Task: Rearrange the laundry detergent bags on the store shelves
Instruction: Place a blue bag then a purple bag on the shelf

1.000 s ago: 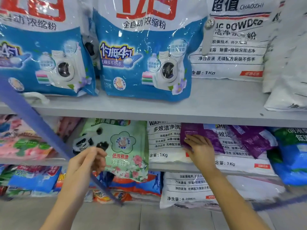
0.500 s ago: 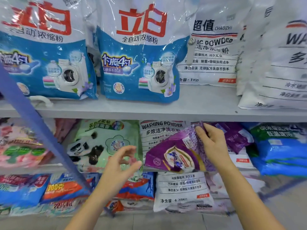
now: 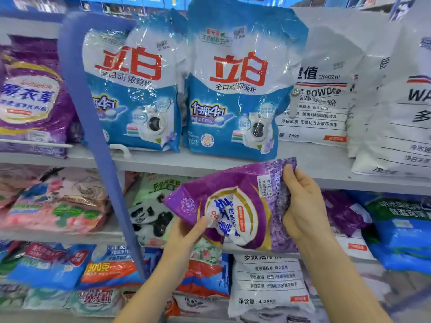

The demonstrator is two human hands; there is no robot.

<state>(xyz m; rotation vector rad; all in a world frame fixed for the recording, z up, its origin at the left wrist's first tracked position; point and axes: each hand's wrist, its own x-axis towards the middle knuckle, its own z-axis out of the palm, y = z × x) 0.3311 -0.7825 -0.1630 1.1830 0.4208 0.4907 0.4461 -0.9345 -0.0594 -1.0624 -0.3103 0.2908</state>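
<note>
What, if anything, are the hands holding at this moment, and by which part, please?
The purple bag, held in both hands. The right hand grips its upper right edge; the left hand grips its lower left edge from beneath.

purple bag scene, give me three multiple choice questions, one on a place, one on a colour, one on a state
1. Where is the purple bag?
A. on the floor
B. lying flat on the upper shelf
C. held up in front of the shelves

2. What colour are the large characters on the blue bags?
A. red
B. green
C. yellow

3. What is the right hand doing?
A. resting flat on a shelf
B. gripping the purple bag's edge
C. hanging empty

Answers:
1 C, the left hand and right hand hold it clear of the shelves.
2 A, both bags carry big red characters on white.
3 B, its fingers curl round the bag's upper right edge.
</note>
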